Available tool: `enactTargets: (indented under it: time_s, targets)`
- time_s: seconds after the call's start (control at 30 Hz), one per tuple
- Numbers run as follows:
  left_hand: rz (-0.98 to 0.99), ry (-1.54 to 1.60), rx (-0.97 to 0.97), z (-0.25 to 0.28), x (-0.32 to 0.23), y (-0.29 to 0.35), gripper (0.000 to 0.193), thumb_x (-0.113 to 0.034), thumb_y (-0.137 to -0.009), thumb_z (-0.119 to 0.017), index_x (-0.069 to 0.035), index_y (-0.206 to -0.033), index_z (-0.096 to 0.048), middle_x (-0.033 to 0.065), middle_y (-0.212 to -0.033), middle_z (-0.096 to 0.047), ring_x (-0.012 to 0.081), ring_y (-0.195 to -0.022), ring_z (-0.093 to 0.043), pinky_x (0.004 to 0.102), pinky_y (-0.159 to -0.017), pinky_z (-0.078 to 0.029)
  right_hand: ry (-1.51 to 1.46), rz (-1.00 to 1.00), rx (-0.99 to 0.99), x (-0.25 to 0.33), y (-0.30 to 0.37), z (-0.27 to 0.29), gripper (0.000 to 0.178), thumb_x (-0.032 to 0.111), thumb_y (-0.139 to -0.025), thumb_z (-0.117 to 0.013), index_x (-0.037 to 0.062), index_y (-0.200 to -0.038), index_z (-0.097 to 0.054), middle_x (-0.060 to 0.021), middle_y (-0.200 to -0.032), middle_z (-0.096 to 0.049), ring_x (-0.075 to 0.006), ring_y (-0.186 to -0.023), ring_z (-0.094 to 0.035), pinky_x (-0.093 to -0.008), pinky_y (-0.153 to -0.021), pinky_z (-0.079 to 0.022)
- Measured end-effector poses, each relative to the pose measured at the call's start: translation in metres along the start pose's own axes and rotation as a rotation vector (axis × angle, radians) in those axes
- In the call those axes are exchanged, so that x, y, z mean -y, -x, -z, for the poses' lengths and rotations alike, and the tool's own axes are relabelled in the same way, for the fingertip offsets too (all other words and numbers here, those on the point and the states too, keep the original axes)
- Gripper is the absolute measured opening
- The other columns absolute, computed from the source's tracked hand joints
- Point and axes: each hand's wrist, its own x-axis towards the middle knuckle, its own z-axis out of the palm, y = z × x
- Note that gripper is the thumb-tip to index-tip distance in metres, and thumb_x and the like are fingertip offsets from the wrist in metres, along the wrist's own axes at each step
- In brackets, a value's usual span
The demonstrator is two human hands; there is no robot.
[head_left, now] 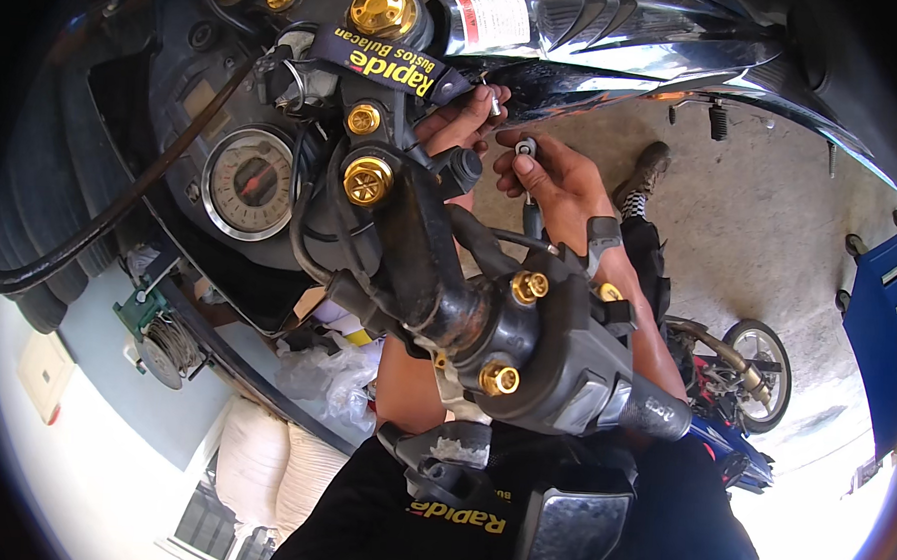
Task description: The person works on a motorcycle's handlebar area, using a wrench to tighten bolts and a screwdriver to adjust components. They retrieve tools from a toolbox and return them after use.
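In front of me is a motorcycle, its black handlebar and fork clamps (410, 238) fitted with gold bolts. My left hand (458, 122) is beside the steering neck, under the tank's edge, its fingers pinched on a small silver cylinder that looks like a socket (495, 104). Just right of it, my right hand (563, 180) grips a ratchet (525, 147). The thumb lies by its round silver head, and the handle runs down below the palm. The two tools are apart. A black strap (383, 65) with yellow lettering hangs beside my left hand and partly covers the clamp.
A round gauge (251, 183) and a brown-black cable (132, 191) are on the left. The handlebar grip (655, 411) crosses over my right forearm. Another motorcycle's wheel (757, 374) and a blue cabinet (876, 339) stand right. A person's boot (650, 167) rests on the concrete floor.
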Motion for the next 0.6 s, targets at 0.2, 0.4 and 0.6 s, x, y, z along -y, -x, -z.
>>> enactTargets:
  time_s: [0.2, 0.4, 0.6]
  targets:
    - [0.074, 0.066, -0.003, -0.003, -0.003, -0.001, 0.027, -0.027, -0.096, -0.078, -0.012, -0.118, -0.07, 0.0032, -0.117, -0.072, 0.0149, -0.108, -0.064, 0.0289, -0.088, -0.046, 1.028, 0.469, -0.169, 0.011, -0.002, 0.007, 0.032, 0.014, -0.095, -0.067, -0.0001, -0.124, -0.065, -0.0145, -0.093, -0.067, -0.0311, -0.095, -0.064, -0.0426, -0.084, -0.046]
    - [0.059, 0.143, 0.074, 0.006, 0.004, -0.005, 0.029, -0.028, -0.096, -0.078, -0.013, -0.119, -0.07, 0.0033, -0.118, -0.071, 0.014, -0.106, -0.063, 0.0288, -0.088, -0.047, 1.371, 0.812, -0.052, 0.026, -0.021, 0.019, 0.02, 0.013, -0.087, -0.069, 0.0028, -0.104, -0.068, -0.0086, -0.09, -0.065, -0.0287, -0.092, -0.062, -0.0401, -0.082, -0.046]
    - [0.075, 0.178, -0.001, 0.0, 0.005, -0.001, 0.029, -0.027, -0.097, -0.077, -0.013, -0.12, -0.069, 0.002, -0.115, -0.071, 0.0133, -0.104, -0.062, 0.0299, -0.091, -0.046, 1.582, 0.882, 0.032, 0.043, -0.034, 0.02, 0.026, 0.013, -0.084, -0.066, 0.0012, -0.107, -0.07, -0.0066, -0.093, -0.066, -0.0224, -0.093, -0.063, -0.0351, -0.082, -0.047]
